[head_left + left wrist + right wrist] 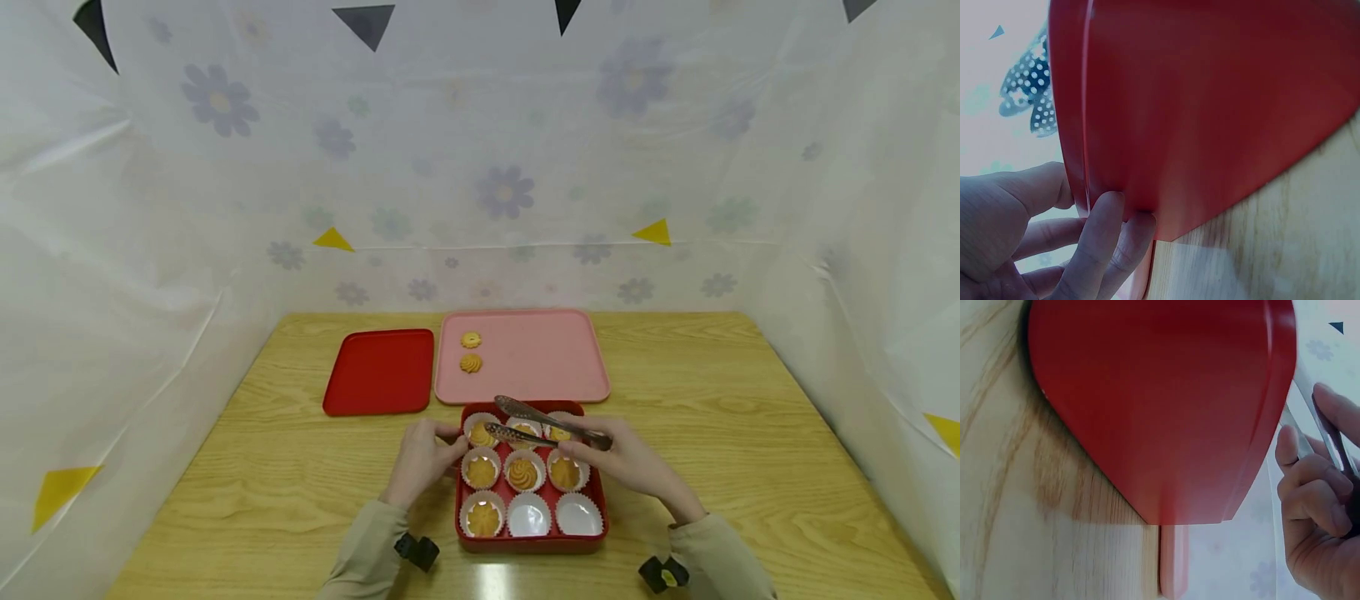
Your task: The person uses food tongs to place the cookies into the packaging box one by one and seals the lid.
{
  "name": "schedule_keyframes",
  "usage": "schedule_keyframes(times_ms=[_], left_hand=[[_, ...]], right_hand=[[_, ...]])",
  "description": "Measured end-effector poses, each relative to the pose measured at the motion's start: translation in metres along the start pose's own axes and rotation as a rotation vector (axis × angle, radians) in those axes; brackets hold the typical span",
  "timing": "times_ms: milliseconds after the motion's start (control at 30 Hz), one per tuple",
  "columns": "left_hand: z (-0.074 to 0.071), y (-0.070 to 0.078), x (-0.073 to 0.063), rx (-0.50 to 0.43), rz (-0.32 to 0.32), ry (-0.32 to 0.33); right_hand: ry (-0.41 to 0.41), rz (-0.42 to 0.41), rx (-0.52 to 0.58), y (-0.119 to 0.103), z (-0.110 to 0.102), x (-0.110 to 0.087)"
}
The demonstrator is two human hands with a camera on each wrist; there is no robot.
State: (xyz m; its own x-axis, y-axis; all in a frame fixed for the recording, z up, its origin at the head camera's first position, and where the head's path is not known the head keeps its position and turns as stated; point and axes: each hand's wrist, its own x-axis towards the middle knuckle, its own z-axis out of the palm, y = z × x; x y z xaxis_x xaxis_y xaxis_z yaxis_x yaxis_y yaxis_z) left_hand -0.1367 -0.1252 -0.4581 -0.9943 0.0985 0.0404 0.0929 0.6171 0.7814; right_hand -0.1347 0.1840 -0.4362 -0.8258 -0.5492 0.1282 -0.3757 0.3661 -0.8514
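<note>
our right grip [626, 460] is clamped on a pair of metal tongs [547, 418], with the thumb and curled fingers round their arms. the tong arms stand apart, their perforated ends hanging over the left and middle of the far row of a red box [532, 546]. our left grip [422, 460] holds that box by its left wall, thumb at the rim and fingertips pressed against the outside.

inside the box, right in front of us on the counter [712, 400], we count nine white paper cups in three rows of three. the far row holds cookies, partly hidden by the tongs; the middle row holds three more, with a swirled cookie [523, 474] in the centre cup. in the near row a cookie lies in the left cup, while the middle cup [528, 515] and the right one show their white bottoms.

just beyond the box we have a pink tray [540, 358], with a ring-shaped cookie [470, 339] and a swirled butter cookie [470, 364] near its left edge, the ring farther from us. a smaller red tray [382, 375] lies just left of it. behind the counter hangs a flower-printed sheet [450, 167].
</note>
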Motion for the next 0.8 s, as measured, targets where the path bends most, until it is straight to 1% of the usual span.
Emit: schedule_keyframes(times_ms=[200,267,500,667,733,800], left_hand=[[0.0,0.001,0.0,0.014,0.007,0.009],[0.0,0.001,0.0,0.018,0.007,0.011],[0.001,-0.001,0.0,0.013,0.004,0.009],[0.0,0.0,0.0,-0.002,0.001,0.005],[0.0,0.001,-0.001,0.001,0.013,0.006],[0.001,0.001,-0.001,0.001,0.015,0.012]], right_hand=[[0.051,-0.001,-0.03,0.001,0.001,0.006],[0.065,0.0,-0.061,0.001,0.0,0.009],[0.092,-0.009,-0.244,-0.002,-0.007,0.021],[0.043,-0.007,-0.207,-0.004,-0.014,0.035],[0.018,0.01,-0.178,-0.005,-0.017,0.042],[0.014,0.012,-0.189,-0.005,-0.02,0.049]])
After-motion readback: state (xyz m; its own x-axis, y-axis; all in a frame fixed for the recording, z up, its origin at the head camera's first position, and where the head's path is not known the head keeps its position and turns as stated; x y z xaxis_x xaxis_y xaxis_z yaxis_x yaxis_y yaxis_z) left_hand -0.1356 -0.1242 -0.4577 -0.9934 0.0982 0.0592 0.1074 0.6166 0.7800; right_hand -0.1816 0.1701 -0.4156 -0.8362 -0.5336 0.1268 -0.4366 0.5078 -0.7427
